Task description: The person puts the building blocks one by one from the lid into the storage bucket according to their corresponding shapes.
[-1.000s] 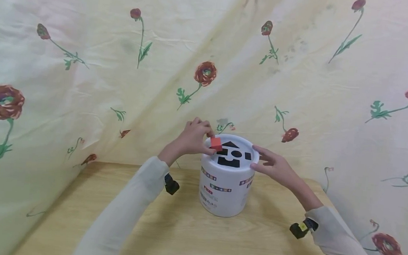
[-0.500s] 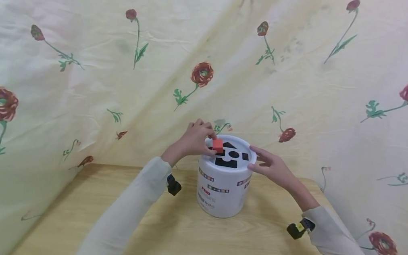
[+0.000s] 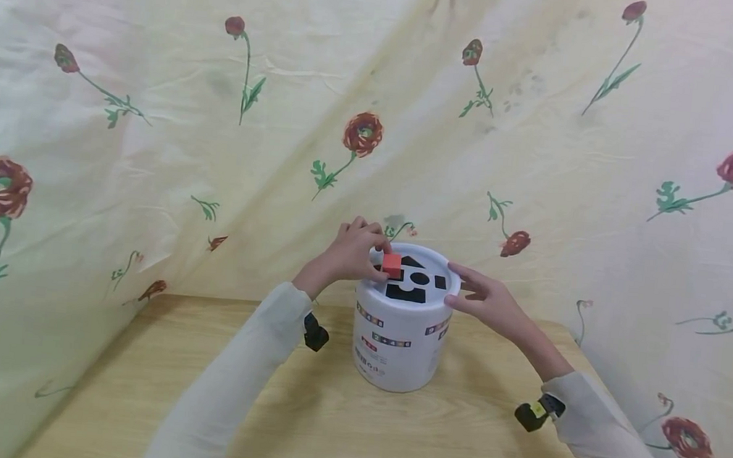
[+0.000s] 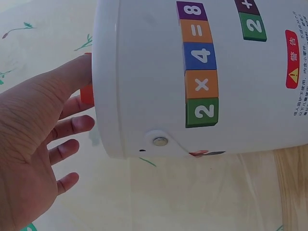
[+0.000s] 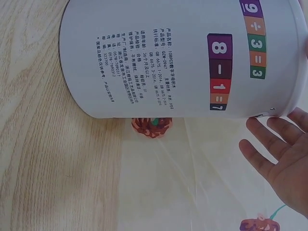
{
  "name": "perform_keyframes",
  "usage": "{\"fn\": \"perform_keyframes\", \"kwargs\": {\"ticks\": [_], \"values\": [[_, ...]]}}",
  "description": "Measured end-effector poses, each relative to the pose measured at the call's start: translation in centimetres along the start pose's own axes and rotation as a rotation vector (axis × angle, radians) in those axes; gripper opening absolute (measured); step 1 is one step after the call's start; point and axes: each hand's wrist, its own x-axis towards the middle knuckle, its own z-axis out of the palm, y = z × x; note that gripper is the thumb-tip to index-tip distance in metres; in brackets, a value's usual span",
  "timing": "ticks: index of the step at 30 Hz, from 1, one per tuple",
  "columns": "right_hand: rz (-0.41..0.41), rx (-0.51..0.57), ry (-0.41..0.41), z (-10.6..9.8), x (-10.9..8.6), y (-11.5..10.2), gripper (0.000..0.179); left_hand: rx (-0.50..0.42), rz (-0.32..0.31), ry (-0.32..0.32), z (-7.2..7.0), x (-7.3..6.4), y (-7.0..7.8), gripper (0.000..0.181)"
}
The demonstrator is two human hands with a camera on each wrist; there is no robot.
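Note:
My left hand [image 3: 354, 252] pinches a small red block [image 3: 392, 265] between thumb and fingers. In the head view the block overlaps a dark cutout in the white lid [image 3: 430, 261] of a white bucket [image 3: 394, 366]. Triangular, round, rectangular and arch-shaped cutouts show around it. From the left wrist, only a sliver of the red block [image 4: 87, 95] appears past the bucket's rim, the rest hidden. On the opposite side, my right hand [image 3: 491, 298] rests its thumb and fingertips at the lid's edge, fingers loosely extended.
The bucket stands upright on a light wood table [image 3: 335, 437]. A floral cloth [image 3: 279, 178] hangs behind and along both sides. Printed number blocks [image 4: 201, 65] decorate the bucket wall, and a metal rivet [image 4: 160, 141] sits near its rim.
The red block, pinched in my left hand, has shifted slightly right and lower over the lid. My right hand stays at the rim. The head view has turned a little.

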Motion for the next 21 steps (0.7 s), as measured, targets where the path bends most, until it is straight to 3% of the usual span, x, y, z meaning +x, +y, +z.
{"fn": "perform_keyframes", "kwargs": {"ticks": [21], "values": [[0.015, 0.003, 0.005, 0.03, -0.05, 0.00, 0.074, 0.017, 0.010, -0.041, 0.79, 0.25, -0.37, 0.034]]}}
